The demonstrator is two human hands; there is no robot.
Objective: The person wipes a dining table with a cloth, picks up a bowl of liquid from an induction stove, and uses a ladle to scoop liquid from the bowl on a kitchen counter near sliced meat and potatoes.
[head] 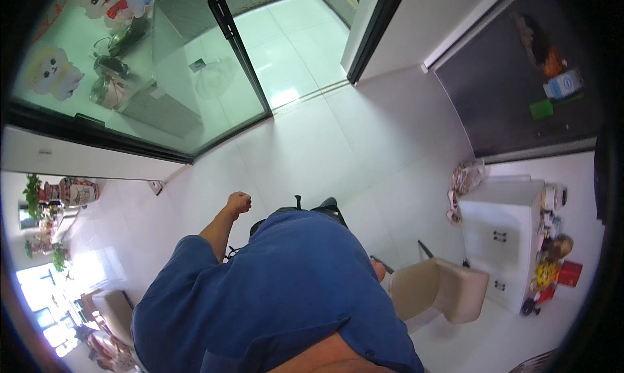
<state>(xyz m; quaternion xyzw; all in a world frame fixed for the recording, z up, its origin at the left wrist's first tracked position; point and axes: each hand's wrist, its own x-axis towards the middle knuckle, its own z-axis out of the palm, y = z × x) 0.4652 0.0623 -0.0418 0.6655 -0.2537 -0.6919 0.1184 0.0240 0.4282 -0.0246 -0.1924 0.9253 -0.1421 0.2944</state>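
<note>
My left hand (239, 203) hangs over the pale tiled floor (312, 144), its fingers curled in, with nothing seen in it. Of my right hand (378, 269) only a small part shows past the side of my blue shirt, beside a beige chair (424, 285); its fingers are hidden. One dark shoe (331, 202) shows on the floor below me. In front stands a black-framed glass sliding door (234, 46), with a gap beside it showing more white tiles.
At the right are a white cabinet (497, 241) with figurines on top, slippers (453, 208) and a dark door (516, 95). Cartoon stickers (56, 73) are on the glass at the left. Patterned vases (78, 192) and another chair (113, 314) stand far left.
</note>
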